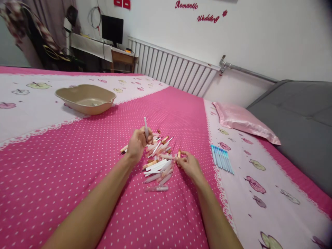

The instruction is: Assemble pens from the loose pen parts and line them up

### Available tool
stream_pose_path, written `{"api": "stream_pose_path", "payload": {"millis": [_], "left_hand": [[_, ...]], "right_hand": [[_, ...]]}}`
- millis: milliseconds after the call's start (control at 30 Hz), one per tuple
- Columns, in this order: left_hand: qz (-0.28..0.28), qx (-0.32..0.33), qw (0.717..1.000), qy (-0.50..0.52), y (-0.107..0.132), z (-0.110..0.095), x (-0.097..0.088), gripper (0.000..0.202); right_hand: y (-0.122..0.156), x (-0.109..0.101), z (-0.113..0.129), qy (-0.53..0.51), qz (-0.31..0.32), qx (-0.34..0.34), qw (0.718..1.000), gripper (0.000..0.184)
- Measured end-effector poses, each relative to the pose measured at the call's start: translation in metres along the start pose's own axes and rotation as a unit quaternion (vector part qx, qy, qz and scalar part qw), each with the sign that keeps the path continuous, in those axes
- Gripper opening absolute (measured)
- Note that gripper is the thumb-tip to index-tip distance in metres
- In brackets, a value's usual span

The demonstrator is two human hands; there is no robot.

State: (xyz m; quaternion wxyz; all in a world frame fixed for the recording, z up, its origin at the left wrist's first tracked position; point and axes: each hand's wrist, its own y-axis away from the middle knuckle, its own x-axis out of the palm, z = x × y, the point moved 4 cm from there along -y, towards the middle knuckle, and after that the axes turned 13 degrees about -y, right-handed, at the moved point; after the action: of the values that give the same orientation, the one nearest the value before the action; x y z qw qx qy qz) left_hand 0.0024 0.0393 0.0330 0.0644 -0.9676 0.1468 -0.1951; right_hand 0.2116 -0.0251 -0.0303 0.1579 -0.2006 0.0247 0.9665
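My left hand (138,143) is closed round a whitish pen (145,125), which stands nearly upright out of the fingers. My right hand (190,166) pinches a small peach-coloured pen piece with a brown top (179,154). A pale pink pen (168,157) reaches its fingertips; whether they grip it too, I cannot tell. Between both hands lies a loose pile of pen parts: white sticks (158,166), clear pinkish barrels (166,178) and peach-and-brown pieces (150,164). One clear pinkish barrel (156,188) lies apart at the near side.
A row of blue pens (222,159) lies to the right on the bedspread (166,100). At the left stands a beige basin (88,109) with something small inside. A pink pillow (243,121) rests by the grey headboard (298,114). Behind are a radiator (171,65) and a desk with a monitor (112,29).
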Motion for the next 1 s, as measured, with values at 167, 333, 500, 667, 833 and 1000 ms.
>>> {"api": "stream_pose_path", "payload": {"millis": [167, 333, 500, 667, 833, 1000], "left_hand": [[-0.01, -0.031, 0.997, -0.071, 0.003, -0.001, -0.006, 0.057], [-0.024, -0.037, 0.993, -0.107, 0.006, -0.002, -0.003, 0.059], [-0.009, -0.032, 0.993, -0.111, 0.007, -0.004, 0.001, 0.055], [0.003, -0.038, 0.993, -0.109, 0.007, -0.001, 0.001, 0.055], [-0.028, -0.024, 0.987, -0.154, 0.006, 0.001, 0.0, 0.059], [-0.069, -0.041, 0.98, -0.181, 0.007, 0.004, -0.004, 0.063]], "right_hand": [[0.005, -0.001, 0.012, 0.11, 0.017, -0.004, 0.994, 0.041], [0.011, -0.001, 0.022, 0.151, 0.008, -0.033, 0.988, 0.036], [0.012, -0.001, 0.024, 0.145, 0.011, -0.074, 0.987, 0.037], [0.021, 0.011, 0.044, 0.145, 0.105, -0.234, 0.956, 0.039], [0.037, 0.029, 0.054, 0.14, 0.241, -0.295, 0.914, 0.047], [0.04, 0.024, 0.052, 0.135, 0.267, -0.263, 0.917, 0.043]]}}
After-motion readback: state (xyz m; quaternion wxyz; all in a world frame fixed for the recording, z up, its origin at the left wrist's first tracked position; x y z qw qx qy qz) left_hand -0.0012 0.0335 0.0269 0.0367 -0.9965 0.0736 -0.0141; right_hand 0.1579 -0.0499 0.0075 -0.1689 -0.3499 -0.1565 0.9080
